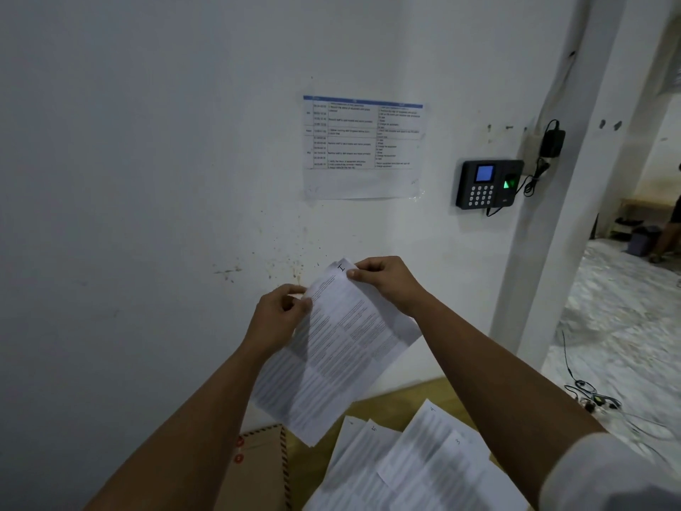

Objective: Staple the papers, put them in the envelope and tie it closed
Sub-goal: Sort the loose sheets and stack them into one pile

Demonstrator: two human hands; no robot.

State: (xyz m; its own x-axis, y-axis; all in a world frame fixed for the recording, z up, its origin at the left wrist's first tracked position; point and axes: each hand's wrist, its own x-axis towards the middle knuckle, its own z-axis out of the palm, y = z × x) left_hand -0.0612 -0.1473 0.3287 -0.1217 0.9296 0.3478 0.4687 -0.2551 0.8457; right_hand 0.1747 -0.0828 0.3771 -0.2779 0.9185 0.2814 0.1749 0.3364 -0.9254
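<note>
I hold a small set of printed papers (339, 348) up in the air in front of the wall. My left hand (282, 311) pinches their upper left edge. My right hand (387, 280) pinches the top corner, where a handwritten mark shows. Below, several more printed sheets (416, 462) with handwritten numbers lie spread on the wooden table (416, 394). A brown envelope (258, 470) with a striped border and two red string discs lies on the table at the lower left. No stapler is in view.
A white wall stands straight ahead, with a taped schedule sheet (363, 145) and a black fingerprint keypad device (486, 184). A white pillar (552, 215) is at the right. Cables (597, 400) lie on the floor beyond it.
</note>
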